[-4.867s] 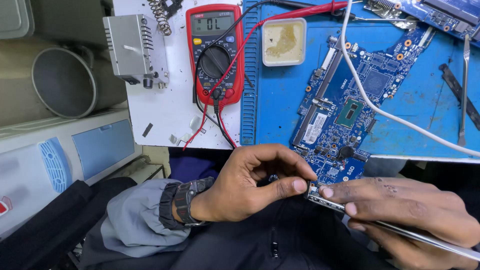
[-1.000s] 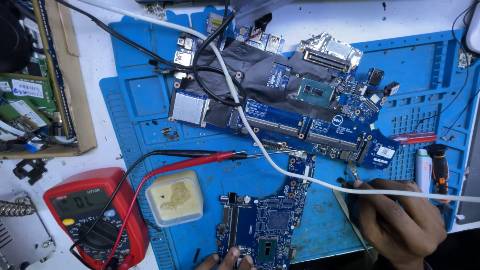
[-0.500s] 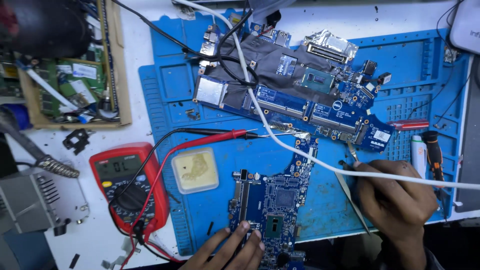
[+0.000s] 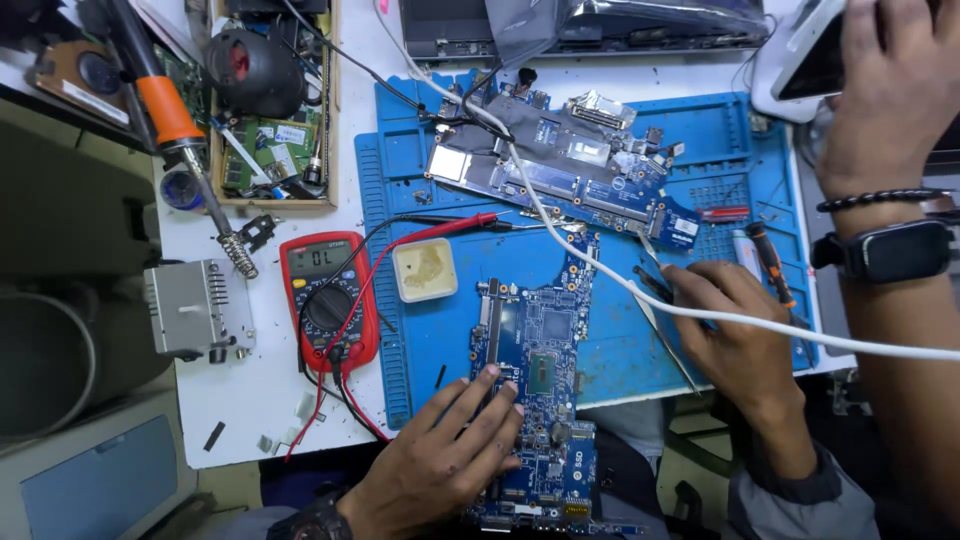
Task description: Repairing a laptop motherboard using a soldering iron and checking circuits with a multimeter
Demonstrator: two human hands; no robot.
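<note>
Left hand (image 4: 440,460) lies flat, fingers spread, on near circuit board (image 4: 535,370) on blue mat (image 4: 620,330). Right hand (image 4: 735,330) grips tweezers (image 4: 668,335) just right of it, tips not yet touching. Red meter (image 4: 328,300) sits left.

Two bare hands, no gloves, no rings showing. Left hand (image 4: 440,455) ending at a dark wristwatch (image 4: 318,522) with a black strap, nearer the bottom edge than the blue mat (image 4: 620,345). Right hand (image 4: 740,335) leading into a grey sleeve (image 4: 800,500), cuff bunched, below the mat's right corner.
</note>
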